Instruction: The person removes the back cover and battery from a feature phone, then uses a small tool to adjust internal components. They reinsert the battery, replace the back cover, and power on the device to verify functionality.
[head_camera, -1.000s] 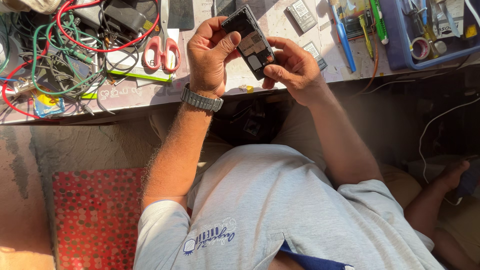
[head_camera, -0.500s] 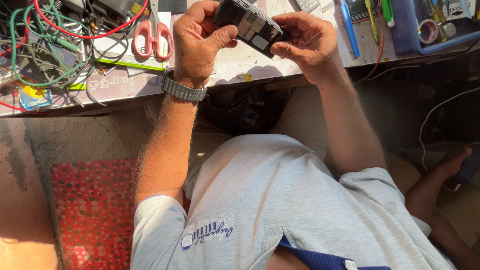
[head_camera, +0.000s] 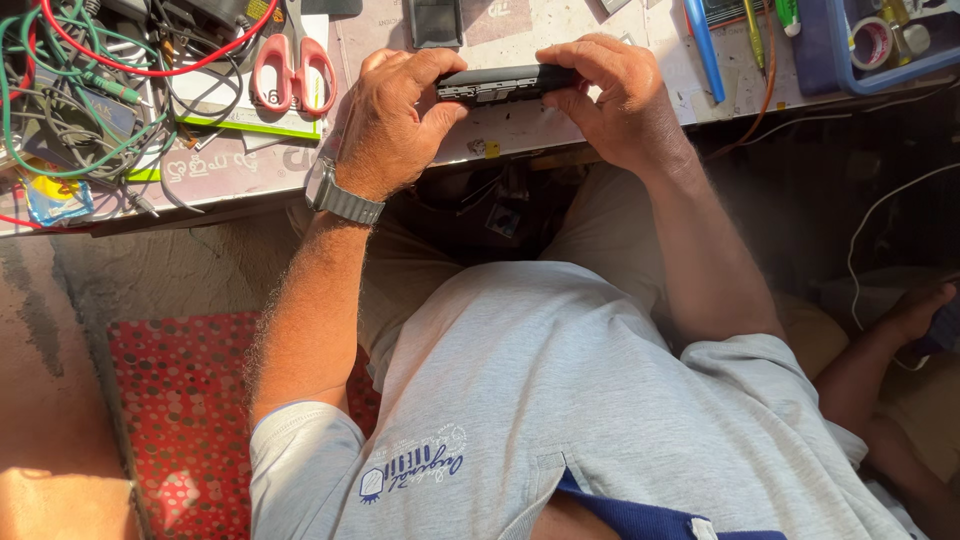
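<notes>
A small black mobile phone (head_camera: 503, 83) is held edge-on between both hands above the front edge of a cluttered workbench (head_camera: 250, 170). My left hand (head_camera: 395, 125), with a metal watch on its wrist, grips the phone's left end. My right hand (head_camera: 615, 95) grips the right end, fingers curled over the top. The phone lies level, its long side facing the camera. My lap in a grey shirt fills the lower part of the view.
Red-handled scissors (head_camera: 293, 60) and a tangle of green, red and black wires (head_camera: 80, 80) lie at the left of the bench. A blue tray (head_camera: 850, 75) with a tape roll stands at the right, pens beside it. A dark flat piece (head_camera: 435, 22) lies behind the phone. Another person's arm (head_camera: 890, 350) is at lower right.
The phone has turned from a tilted, face-up hold to level and edge-on. Both hands shifted to grip its two ends and sit lower in the view.
</notes>
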